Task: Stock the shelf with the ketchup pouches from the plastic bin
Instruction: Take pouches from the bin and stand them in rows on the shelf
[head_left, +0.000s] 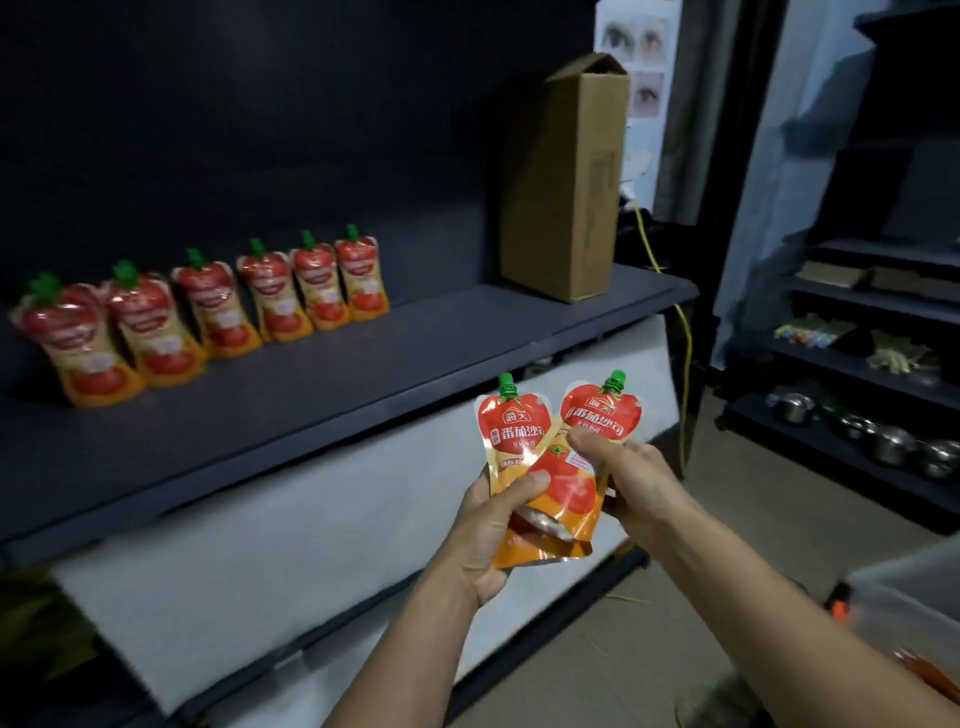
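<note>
Two red and orange ketchup pouches with green caps are held upright in front of the shelf edge. My left hand (493, 525) grips the left pouch (511, 431) from below, thumb across the front. My right hand (631, 478) pinches the right pouch (574, 483), which overlaps the left one. Several more ketchup pouches (218, 306) stand in a row at the back of the dark shelf (337, 379), left of its middle. The clear plastic bin (914, 597) shows only as a corner at the lower right.
A tall cardboard box (563, 182) stands on the shelf's right end. A yellow cable (685, 353) hangs beside the shelf. Dark racks on the right hold metal bowls (883, 441) and small goods. White panels lie below the shelf.
</note>
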